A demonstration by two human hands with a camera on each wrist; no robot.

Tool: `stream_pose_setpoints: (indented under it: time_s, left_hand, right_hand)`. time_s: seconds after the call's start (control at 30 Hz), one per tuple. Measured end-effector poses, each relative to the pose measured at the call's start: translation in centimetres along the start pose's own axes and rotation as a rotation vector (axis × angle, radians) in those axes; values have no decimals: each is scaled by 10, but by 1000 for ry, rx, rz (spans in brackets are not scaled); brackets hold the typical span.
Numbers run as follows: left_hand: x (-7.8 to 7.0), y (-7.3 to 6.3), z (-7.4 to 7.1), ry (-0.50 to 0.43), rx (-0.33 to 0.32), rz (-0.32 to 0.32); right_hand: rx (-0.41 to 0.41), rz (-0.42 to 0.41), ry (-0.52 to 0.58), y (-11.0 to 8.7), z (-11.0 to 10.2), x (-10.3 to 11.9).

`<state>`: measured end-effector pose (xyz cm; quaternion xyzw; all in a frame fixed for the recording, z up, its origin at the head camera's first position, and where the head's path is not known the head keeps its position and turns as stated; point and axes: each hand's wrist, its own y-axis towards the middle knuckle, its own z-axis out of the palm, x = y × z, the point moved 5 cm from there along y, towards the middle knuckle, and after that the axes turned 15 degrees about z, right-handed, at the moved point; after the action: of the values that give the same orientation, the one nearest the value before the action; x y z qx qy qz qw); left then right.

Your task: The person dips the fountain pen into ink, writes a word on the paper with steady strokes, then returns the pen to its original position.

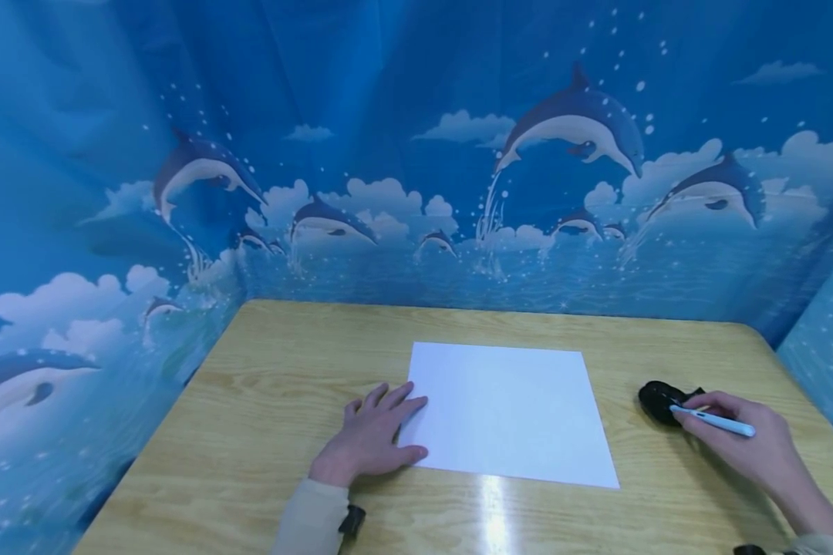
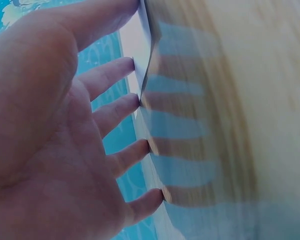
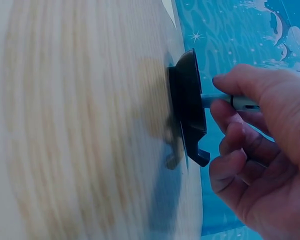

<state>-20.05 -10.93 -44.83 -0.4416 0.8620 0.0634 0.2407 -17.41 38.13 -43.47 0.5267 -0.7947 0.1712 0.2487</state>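
Observation:
A blank white sheet of paper [image 1: 507, 416] lies on the wooden table. My left hand [image 1: 375, 435] rests at its left edge, fingers spread; thumb and some fingertips touch the paper, also seen in the left wrist view. To the right, my right hand [image 1: 753, 439] pinches a light blue pen [image 1: 722, 422] between thumb and fingers. Its narrow end lies over a black rounded object [image 1: 658, 401] with a small tab, standing on the table. In the right wrist view this black object [image 3: 187, 95] has a flared, dish-like side; whether the pen touches it I cannot tell.
The wood-grain table [image 1: 264, 370] has rounded far corners. Behind and beside it hangs a blue curtain [image 1: 389, 154] printed with dolphins, clouds and sea. A bright light reflection lies near the table's front, below the paper.

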Motion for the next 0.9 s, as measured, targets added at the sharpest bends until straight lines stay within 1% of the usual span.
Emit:
stream_pose_setpoints:
  time_s: [0.1,0.17,0.3,0.4,0.63,0.8,0.9]
  left_hand:
    - [0,0,0,-6,2,1]
    - [0,0,0,-14,1,2]
    - [0,0,-1,-25,1,6]
    - [0,0,-1,-23,0,12]
    - [0,1,-2,-23,-12,21]
    - [-1,1,-3,-22,-16,17]
    - [-1,2,-4,-17,-21,17]
  right_hand:
    - [-11,-18,1,0,1,2]
    - [2,-22,-3,0,3,3]
    - [31,-11,-6,1,5,4]
    - [32,-2,-3,1,5,2]
    - [20,20,63,-1,1,5]
    - [21,37,97,-4,0,16]
    - [23,30,132,-7,0,26]
